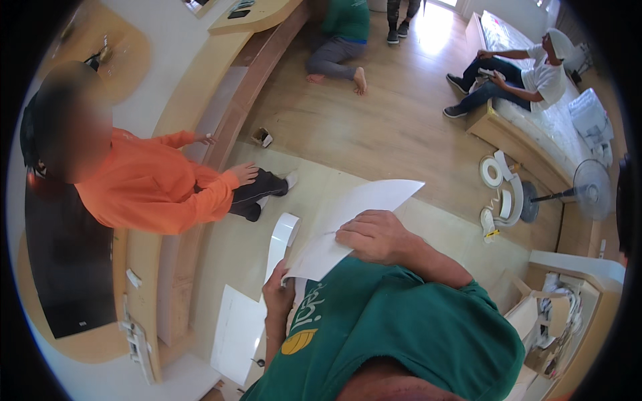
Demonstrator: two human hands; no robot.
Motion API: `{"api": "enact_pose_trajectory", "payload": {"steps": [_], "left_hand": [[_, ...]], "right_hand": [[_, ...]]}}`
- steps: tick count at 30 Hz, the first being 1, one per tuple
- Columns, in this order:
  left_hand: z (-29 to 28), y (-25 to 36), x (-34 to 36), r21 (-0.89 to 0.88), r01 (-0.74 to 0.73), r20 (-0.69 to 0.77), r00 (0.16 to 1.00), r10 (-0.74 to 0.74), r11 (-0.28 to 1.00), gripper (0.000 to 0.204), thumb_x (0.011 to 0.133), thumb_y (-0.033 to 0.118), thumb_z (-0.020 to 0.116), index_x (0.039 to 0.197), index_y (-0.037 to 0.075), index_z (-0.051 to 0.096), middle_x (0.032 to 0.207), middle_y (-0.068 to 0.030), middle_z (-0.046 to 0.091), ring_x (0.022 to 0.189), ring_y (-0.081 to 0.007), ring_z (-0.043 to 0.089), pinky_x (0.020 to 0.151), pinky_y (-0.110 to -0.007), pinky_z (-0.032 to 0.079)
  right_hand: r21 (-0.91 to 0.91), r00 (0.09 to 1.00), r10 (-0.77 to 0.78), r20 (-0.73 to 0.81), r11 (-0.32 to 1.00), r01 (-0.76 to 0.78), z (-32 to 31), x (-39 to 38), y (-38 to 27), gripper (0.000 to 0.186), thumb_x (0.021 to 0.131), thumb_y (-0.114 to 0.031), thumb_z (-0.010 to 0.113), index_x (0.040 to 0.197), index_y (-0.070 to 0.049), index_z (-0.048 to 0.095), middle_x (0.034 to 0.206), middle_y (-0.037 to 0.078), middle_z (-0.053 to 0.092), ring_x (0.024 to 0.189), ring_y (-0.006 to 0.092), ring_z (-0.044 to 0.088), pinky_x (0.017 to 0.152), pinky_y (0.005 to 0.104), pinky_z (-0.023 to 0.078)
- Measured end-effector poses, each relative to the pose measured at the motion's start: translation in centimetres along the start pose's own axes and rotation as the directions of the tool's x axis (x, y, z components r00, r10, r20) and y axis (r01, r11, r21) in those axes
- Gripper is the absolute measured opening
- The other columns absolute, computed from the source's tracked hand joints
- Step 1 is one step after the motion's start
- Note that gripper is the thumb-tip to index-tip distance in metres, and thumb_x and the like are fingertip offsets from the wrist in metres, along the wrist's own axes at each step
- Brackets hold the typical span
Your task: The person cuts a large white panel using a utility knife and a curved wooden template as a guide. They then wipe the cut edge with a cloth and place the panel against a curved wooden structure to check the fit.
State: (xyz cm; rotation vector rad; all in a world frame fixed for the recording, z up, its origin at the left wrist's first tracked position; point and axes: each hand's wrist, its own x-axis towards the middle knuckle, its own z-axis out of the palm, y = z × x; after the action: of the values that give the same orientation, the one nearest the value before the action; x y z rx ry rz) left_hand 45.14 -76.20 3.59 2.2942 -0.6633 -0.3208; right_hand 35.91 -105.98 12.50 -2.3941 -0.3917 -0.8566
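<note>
Head view: holding a white sheet [378, 204] in front of the green shirt [414, 314], gripping its near-left corner in closed fingers of the left hand [277, 291], likely for steadiness; laying bent fingers of the right hand [380, 236] over its right edge, perhaps bracing the curve. Cannot tell if pinching there.

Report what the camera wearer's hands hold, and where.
A white sheet. The left hand grips its near left corner; the right hand lies over its right edge, the thumb hidden.

Glossy wood floor [401, 120], pale wall [174, 43]
</note>
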Motion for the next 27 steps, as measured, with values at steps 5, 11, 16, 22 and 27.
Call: {"api": "enact_pose_trajectory", "payload": {"steps": [5,11,16,22,27], "left_hand": [[0.5,5.9,5.6,-0.330,-0.031,-0.068,0.998,0.009,0.943,0.023,0.084,-0.009,0.060,0.105,-0.003,0.068,0.100,-0.0164,0.072,0.093,-0.0223,0.069,0.086,-0.030,0.052],[3.5,12.6,10.4,-0.245,-0.134,-0.152,0.984,0.098,0.960,0.015,0.088,-0.003,0.063,0.101,-0.003,0.069,0.094,-0.0150,0.073,0.087,-0.0189,0.069,0.081,-0.029,0.052],[8.9,17.7,16.2,0.048,-0.022,-0.199,0.979,0.031,0.999,0.012,0.089,0.005,0.067,0.099,0.000,0.070,0.077,-0.0108,0.069,0.069,-0.0153,0.063,0.066,-0.029,0.050],[12.2,24.5,20.8,-0.022,0.000,-0.096,0.995,-0.002,1.000,0.015,0.094,0.014,0.065,0.098,-0.001,0.067,0.077,-0.0092,0.068,0.070,-0.0115,0.062,0.065,-0.027,0.049],[15.4,28.3,22.8,-0.131,-0.059,-0.131,0.991,0.042,0.990,0.015,0.093,0.010,0.063,0.100,-0.002,0.068,0.084,-0.0093,0.071,0.077,-0.0138,0.064,0.071,-0.029,0.052]], "right_hand": [[0.089,0.999,0.035,0.018,0.995,-0.037,-0.1,2.3,3.7,0.022,0.077,-0.021,0.070,0.088,-0.007,0.057,0.068,0.005,0.053,0.061,0.0215,0.059,0.054,0.0350,0.047],[0.102,0.999,-0.028,0.038,0.994,0.024,-4.0,4.0,11.0,0.020,0.080,-0.022,0.068,0.090,-0.007,0.058,0.071,0.005,0.053,0.063,0.0233,0.059,0.054,0.0359,0.047],[0.261,0.997,0.039,-0.060,0.965,-0.022,-7.6,3.2,18.6,0.016,0.081,-0.018,0.067,0.092,-0.008,0.062,0.077,0.005,0.058,0.067,0.0246,0.061,0.058,0.0351,0.050],[0.434,0.995,0.027,-0.096,0.901,0.017,-14.0,5.2,23.4,0.016,0.079,-0.014,0.071,0.092,-0.006,0.067,0.083,0.005,0.064,0.070,0.0229,0.063,0.060,0.0325,0.052],[0.347,0.987,-0.095,-0.130,0.928,0.135,-17.2,2.4,28.8,0.016,0.079,-0.012,0.070,0.093,-0.005,0.068,0.087,0.005,0.065,0.072,0.0204,0.063,0.061,0.0319,0.052]]}}
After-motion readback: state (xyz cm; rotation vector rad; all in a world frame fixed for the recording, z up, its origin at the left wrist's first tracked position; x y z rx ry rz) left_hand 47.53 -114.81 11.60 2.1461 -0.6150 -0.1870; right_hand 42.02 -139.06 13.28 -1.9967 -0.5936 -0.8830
